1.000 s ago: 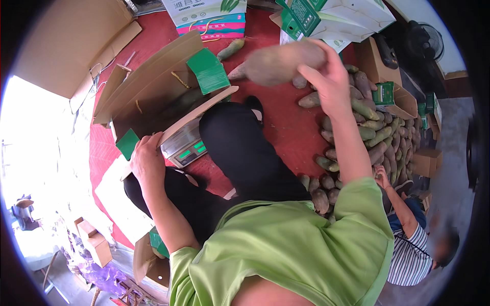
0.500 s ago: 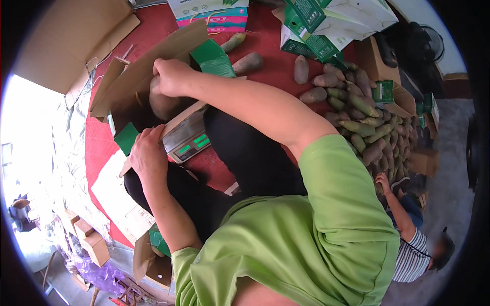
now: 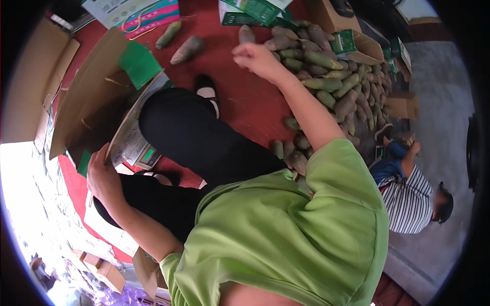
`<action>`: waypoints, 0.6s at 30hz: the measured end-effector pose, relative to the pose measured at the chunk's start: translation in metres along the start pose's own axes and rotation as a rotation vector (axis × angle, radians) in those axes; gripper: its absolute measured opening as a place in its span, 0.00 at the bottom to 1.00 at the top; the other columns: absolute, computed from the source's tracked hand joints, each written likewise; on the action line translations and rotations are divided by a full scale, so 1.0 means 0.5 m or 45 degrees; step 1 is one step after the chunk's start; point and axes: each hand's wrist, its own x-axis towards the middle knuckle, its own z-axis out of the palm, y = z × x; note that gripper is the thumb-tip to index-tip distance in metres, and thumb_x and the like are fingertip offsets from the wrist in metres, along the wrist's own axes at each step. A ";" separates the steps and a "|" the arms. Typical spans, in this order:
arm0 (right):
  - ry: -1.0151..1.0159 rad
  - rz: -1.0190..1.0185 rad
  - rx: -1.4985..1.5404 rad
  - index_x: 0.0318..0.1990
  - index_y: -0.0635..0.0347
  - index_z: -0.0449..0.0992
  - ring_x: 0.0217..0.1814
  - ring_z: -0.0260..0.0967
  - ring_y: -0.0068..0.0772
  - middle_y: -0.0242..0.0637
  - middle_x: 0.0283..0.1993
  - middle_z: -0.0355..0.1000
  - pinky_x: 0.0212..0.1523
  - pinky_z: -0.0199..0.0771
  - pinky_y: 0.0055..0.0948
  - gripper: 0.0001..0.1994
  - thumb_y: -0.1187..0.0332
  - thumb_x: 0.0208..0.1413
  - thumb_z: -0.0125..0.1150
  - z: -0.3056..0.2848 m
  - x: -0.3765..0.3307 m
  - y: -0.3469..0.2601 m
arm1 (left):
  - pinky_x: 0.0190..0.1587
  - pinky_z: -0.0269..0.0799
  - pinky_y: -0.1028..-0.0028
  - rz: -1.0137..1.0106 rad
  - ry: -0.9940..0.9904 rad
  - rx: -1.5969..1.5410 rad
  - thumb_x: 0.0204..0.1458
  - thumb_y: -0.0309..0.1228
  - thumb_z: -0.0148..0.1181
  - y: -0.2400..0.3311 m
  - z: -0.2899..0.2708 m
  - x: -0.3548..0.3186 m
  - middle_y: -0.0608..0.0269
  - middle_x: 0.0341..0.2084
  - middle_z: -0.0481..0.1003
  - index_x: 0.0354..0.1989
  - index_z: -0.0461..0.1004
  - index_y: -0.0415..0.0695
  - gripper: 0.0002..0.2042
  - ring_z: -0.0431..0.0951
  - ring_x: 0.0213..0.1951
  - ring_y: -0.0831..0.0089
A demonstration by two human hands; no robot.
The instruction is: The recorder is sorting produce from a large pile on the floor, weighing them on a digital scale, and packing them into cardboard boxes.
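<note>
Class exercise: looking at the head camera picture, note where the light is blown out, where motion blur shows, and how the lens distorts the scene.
Head view: the lower left is washed out white by daylight; the right hand above the tuber pile is slightly motion-blurred, while the left hand on the cardboard box is sharper; the fisheye bends the box edges and leaves a black rim around the frame.

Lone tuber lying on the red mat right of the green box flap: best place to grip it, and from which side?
Probably across its thick middle, coming down from above. The tuber lies flat and diagonal on the red mat, apart from the pile, so both long sides are free; its ends taper and would likely slip. The right hand, open over the mat, is nearest. The left hand holds the cardboard box edge.
</note>
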 end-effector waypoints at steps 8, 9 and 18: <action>-0.633 0.117 -1.412 0.24 0.62 0.77 0.34 0.76 0.40 0.47 0.32 0.75 0.31 0.75 0.37 0.13 0.68 0.53 0.48 -0.037 -0.388 0.511 | 0.38 0.73 0.65 0.020 0.023 -0.025 0.54 0.26 0.54 -0.008 0.018 0.001 0.59 0.35 0.77 0.43 0.78 0.49 0.11 0.79 0.38 0.58; -0.703 0.382 -1.190 0.24 0.62 0.77 0.31 0.75 0.40 0.47 0.30 0.75 0.28 0.75 0.36 0.11 0.67 0.51 0.50 -0.022 -0.412 0.510 | 0.38 0.73 0.65 0.007 0.020 -0.018 0.54 0.26 0.54 -0.031 0.026 -0.007 0.59 0.35 0.77 0.43 0.78 0.49 0.11 0.79 0.38 0.58; -0.261 1.171 -0.510 0.45 0.57 0.74 0.39 0.75 0.42 0.46 0.39 0.75 0.36 0.76 0.40 0.19 0.63 0.44 0.64 0.079 -0.580 0.536 | 0.38 0.71 0.67 0.141 0.091 -0.045 0.56 0.29 0.54 -0.051 0.045 0.014 0.58 0.33 0.77 0.43 0.78 0.44 0.09 0.78 0.35 0.60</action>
